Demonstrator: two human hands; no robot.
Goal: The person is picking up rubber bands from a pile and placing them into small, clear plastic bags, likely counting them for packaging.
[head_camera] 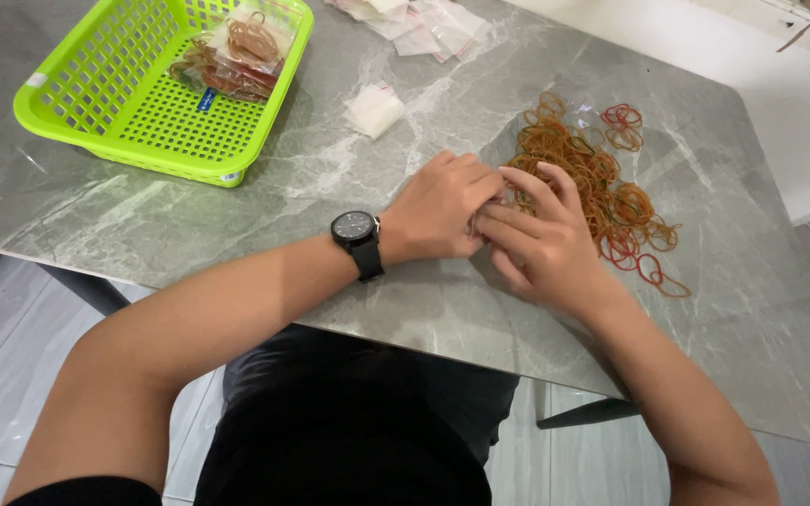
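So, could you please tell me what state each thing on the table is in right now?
Left hand: closed, fingers meeting the right's.
Right hand: fingers curled at the rubber band pile.
Rubber bands: loose, spread out.
Green basket: upright, holding filled bags.
Small plastic bag: lying flat.

A grey marble table (189,215) bears a green basket (96,84), rubber bands (602,187) and small bags (414,23).
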